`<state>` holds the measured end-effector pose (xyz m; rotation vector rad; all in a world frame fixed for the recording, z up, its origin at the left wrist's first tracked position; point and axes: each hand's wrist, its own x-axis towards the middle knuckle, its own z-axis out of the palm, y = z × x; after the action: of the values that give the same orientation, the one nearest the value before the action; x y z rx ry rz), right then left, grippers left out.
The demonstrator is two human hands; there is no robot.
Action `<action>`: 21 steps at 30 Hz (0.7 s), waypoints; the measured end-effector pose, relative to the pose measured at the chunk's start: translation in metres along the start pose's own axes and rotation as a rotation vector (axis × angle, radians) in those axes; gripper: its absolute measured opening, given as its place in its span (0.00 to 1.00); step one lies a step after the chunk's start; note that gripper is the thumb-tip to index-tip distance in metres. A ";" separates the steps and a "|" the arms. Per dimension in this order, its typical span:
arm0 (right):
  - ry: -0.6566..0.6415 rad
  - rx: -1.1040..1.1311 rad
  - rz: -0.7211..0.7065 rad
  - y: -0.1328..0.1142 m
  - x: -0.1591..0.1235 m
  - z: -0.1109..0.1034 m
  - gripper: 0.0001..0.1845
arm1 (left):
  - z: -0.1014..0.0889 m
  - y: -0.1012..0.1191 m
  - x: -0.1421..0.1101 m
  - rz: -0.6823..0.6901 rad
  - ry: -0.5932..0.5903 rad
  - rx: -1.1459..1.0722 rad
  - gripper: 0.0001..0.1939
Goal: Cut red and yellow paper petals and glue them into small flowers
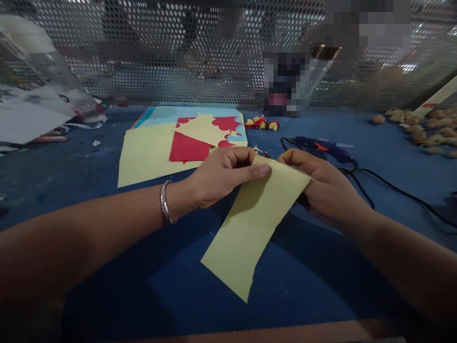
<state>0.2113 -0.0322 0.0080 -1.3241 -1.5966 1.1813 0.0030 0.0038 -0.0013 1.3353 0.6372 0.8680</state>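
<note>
A strip of pale yellow paper (250, 224) slants over the blue tabletop, its right edge cut unevenly. My left hand (228, 169) pinches its upper end, thumb on top. At the paper's upper right is my right hand (317, 183), closed around what looks like scissors (267, 155). Only a dark, thin tip shows between the hands, and the palm hides most of the tool. Behind my left hand, cut red paper (189, 146) and a scalloped yellow scrap (200, 127) lie on larger yellow (150, 152) and light blue sheets (164, 116).
A blue glue gun (324, 145) with a black cord lies at right. Small red and yellow paper pieces (262, 123) sit behind the hands. Nut-like shells (428, 128) are heaped far right. A clear bottle (53, 66) stands left, and a perforated metal panel (160, 57) rises behind.
</note>
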 end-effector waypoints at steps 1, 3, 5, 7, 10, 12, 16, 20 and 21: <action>0.017 0.042 0.003 0.001 0.000 0.001 0.14 | 0.000 0.000 0.000 -0.003 0.006 -0.017 0.19; 0.050 0.065 -0.026 0.004 0.001 0.001 0.18 | -0.001 -0.001 0.001 -0.017 0.042 -0.062 0.15; 0.081 0.034 -0.073 0.006 0.002 -0.003 0.21 | -0.003 -0.002 0.002 -0.021 0.104 -0.082 0.13; 0.114 -0.030 -0.084 0.008 0.002 -0.008 0.22 | -0.006 -0.002 0.003 -0.001 0.153 -0.058 0.12; 0.146 -0.115 -0.077 0.009 0.002 -0.017 0.26 | -0.009 0.000 0.003 0.024 0.158 -0.040 0.15; 0.140 -0.154 -0.091 0.010 0.002 -0.020 0.29 | -0.010 0.001 0.003 0.025 0.145 -0.050 0.17; 0.107 -0.270 -0.170 0.005 0.002 -0.021 0.32 | -0.012 0.002 0.004 0.021 0.129 -0.048 0.21; 0.135 -0.444 -0.241 0.001 0.002 -0.018 0.36 | -0.014 0.003 0.004 0.047 0.134 -0.016 0.22; 0.145 -0.469 -0.248 0.000 0.001 -0.018 0.36 | -0.014 0.003 0.004 0.052 0.134 -0.004 0.22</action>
<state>0.2282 -0.0272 0.0131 -1.4044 -1.9342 0.5655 -0.0068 0.0151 -0.0003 1.3029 0.7065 1.0068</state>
